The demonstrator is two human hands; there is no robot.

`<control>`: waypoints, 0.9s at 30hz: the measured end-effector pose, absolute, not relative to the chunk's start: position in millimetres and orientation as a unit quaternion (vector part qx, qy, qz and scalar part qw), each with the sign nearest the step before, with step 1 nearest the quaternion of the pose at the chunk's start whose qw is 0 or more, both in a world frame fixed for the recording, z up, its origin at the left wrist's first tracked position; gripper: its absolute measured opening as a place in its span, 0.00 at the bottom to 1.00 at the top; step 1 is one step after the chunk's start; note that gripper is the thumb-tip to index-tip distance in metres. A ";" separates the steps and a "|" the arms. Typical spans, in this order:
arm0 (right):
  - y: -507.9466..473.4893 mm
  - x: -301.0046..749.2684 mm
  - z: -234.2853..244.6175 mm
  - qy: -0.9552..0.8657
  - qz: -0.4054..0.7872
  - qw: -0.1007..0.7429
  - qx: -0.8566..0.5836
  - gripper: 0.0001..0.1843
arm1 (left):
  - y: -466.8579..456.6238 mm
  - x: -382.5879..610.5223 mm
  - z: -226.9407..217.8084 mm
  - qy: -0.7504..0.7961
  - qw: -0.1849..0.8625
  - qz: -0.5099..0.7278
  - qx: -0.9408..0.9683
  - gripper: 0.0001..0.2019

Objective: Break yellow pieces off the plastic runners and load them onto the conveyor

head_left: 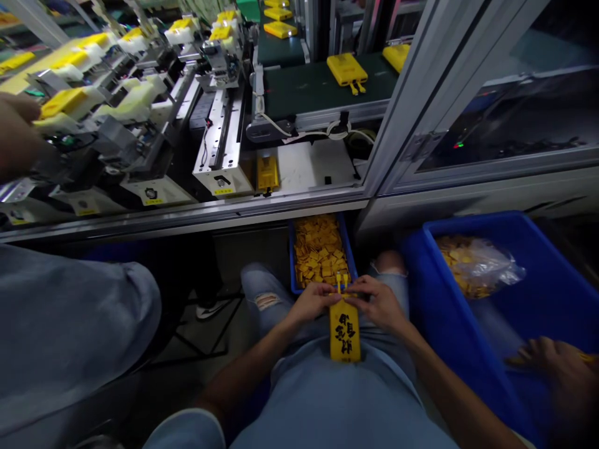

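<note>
Both hands are pinching the top end of a yellow case (345,333): L hand (313,302) on its left corner, R hand (381,305) on its right, fingers pressed onto it. The case is lying lengthwise over the person's lap, black lettering facing up. Just beyond the grip, a small blue bin (291,262) is sitting full of yellow bits. Off to the R, a big blue bin (449,337) is holding a plastic bag (477,265), w/ a co-worker's hand (556,365) reaching inside. Farther ahead, a conveyor belt (313,87) is carrying more yellow cases.
</note>
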State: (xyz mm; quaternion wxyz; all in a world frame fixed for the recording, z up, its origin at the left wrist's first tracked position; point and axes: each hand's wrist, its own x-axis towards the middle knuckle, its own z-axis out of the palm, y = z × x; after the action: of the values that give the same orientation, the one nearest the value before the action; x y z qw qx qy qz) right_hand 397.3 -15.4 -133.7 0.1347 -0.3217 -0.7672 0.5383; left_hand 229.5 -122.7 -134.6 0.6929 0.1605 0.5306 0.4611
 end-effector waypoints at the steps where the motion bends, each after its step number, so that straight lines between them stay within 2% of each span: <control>1: -18.5 397.5 -134.0 -0.748 0.552 0.131 -0.344 0.15 | -124.0 227.6 -131.3 0.524 0.696 0.466 0.155 0.22; 5: -33.4 396.7 -134.8 -0.649 0.688 0.051 -0.321 0.20 | -132.0 222.3 -113.7 0.484 0.707 0.480 0.189 0.16; 7: -40.1 395.1 -132.7 -0.637 0.716 0.043 -0.283 0.22 | -137.3 222.5 -104.9 0.468 0.707 0.485 0.212 0.14; 17: -57.2 380.9 -113.7 -0.753 0.605 0.051 -0.254 0.18 | -157.8 228.6 -107.2 0.504 0.663 0.518 0.193 0.10; 19: -55.9 377.5 -123.5 -0.735 0.626 0.059 -0.255 0.17 | -157.5 226.1 -110.8 0.518 0.648 0.523 0.197 0.11; 22: -43.9 364.3 -154.2 -0.703 0.653 0.048 -0.278 0.22 | -155.7 216.4 -115.3 0.543 0.648 0.493 0.208 0.14; 25: -22.7 336.7 -196.1 -0.717 0.607 0.033 -0.342 0.26 | -154.5 200.8 -116.6 0.557 0.685 0.409 0.229 0.17; 27: -9.7 313.3 -221.9 -0.731 0.560 0.046 -0.386 0.23 | -153.0 189.2 -111.5 0.566 0.690 0.390 0.226 0.19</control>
State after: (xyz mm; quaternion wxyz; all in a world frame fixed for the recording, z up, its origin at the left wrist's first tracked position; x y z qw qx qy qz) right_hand 313.3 -9.7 -221.9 0.0461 -0.3863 -0.7315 0.5600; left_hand 189.2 -153.0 -111.5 0.6901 0.2257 0.5661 0.3905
